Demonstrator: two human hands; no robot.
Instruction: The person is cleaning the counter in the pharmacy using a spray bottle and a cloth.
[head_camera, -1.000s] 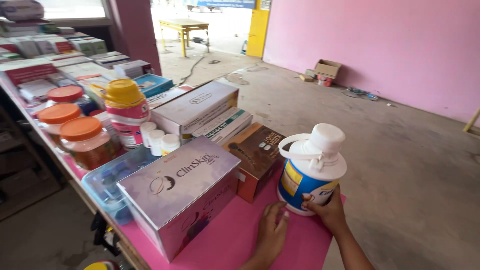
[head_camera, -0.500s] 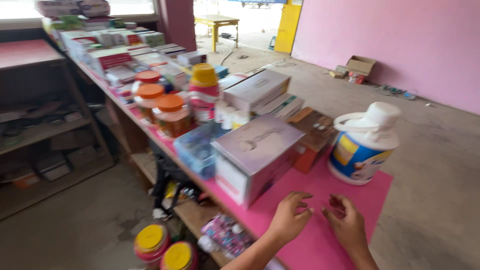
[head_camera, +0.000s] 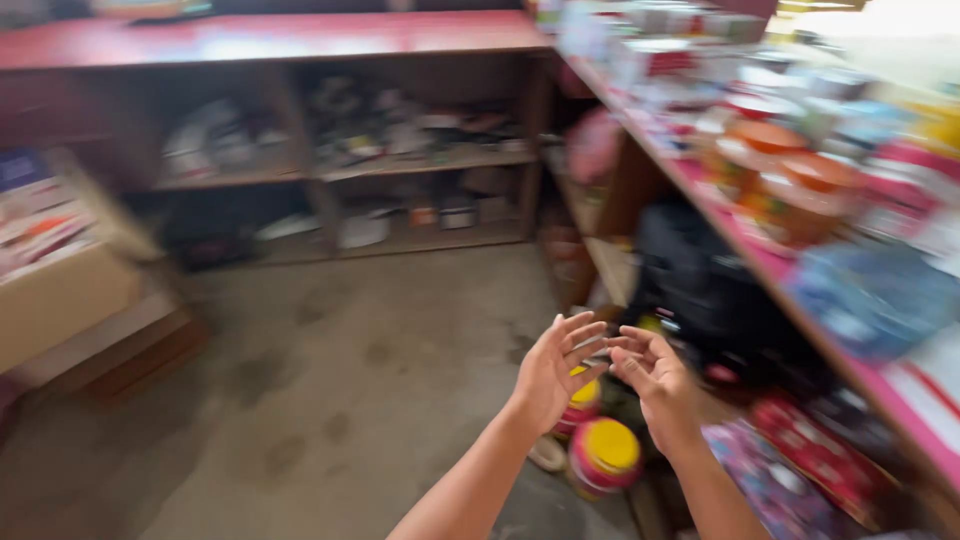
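Fingers spread wide on both hands, palms facing, nothing held. Left hand (head_camera: 552, 368) and right hand (head_camera: 655, 385) hover close together above the yellow-lidded jars on the floor. One jar (head_camera: 604, 455) stands upright just below the right hand, lid up, axis vertical; another (head_camera: 578, 402) peeks out behind the left hand's fingers. Pink surface (head_camera: 760, 265) runs along the right, blurred.

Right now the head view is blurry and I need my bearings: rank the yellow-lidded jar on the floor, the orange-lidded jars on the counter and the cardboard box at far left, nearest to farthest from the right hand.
1. Yellow-lidded jar, just below-left of the right hand, on the floor.
2. Orange-lidded jars, up right on the pink counter.
3. Cardboard box, across the floor at far left.
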